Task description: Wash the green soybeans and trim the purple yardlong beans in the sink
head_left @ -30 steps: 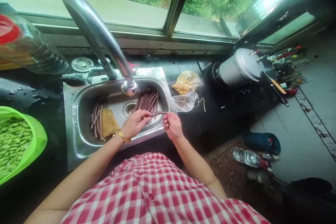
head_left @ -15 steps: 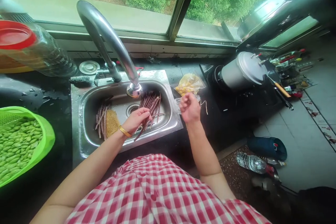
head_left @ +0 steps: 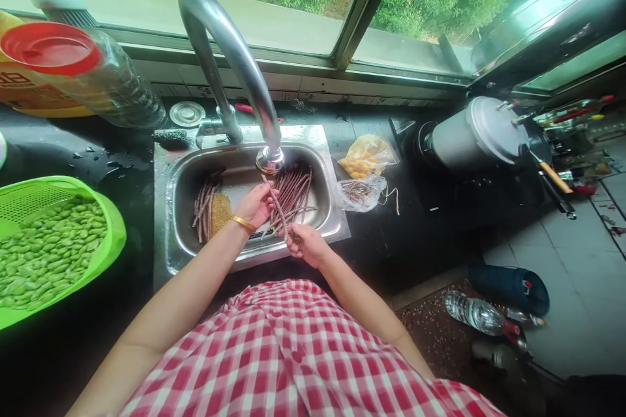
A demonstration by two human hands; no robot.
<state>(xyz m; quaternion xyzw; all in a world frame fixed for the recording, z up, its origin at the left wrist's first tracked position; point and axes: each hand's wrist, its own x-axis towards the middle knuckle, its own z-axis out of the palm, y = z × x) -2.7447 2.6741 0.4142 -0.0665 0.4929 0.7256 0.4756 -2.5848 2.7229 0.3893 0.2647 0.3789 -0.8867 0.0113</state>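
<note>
Over the front of the steel sink (head_left: 172,249), my left hand (head_left: 257,206), with a gold bangle at the wrist, is closed around a purple long bean (head_left: 280,210). My right hand (head_left: 306,244) pinches the lower end of that same bean near the sink's front rim. A bunch of purple long beans (head_left: 298,186) lies in the right part of the sink, just beyond both hands. Shorter purple bean pieces (head_left: 202,205) rest at the sink's left side, beside a tan, rough-looking pad (head_left: 221,211) partly hidden by my left wrist.
A chrome faucet (head_left: 235,45) arches over the sink. On the left stand a green basket (head_left: 115,234) of shelled green beans and a red-lidded plastic jar (head_left: 122,91). Right of the sink lie a bag of yellow pieces (head_left: 364,156) and a bag of scraps (head_left: 362,192). Farther right stands a pressure cooker (head_left: 469,133).
My right hand has come back from above the plastic bags to the bean at the sink's front. My left hand has raised the bean from the bunch. The view has shifted slightly.
</note>
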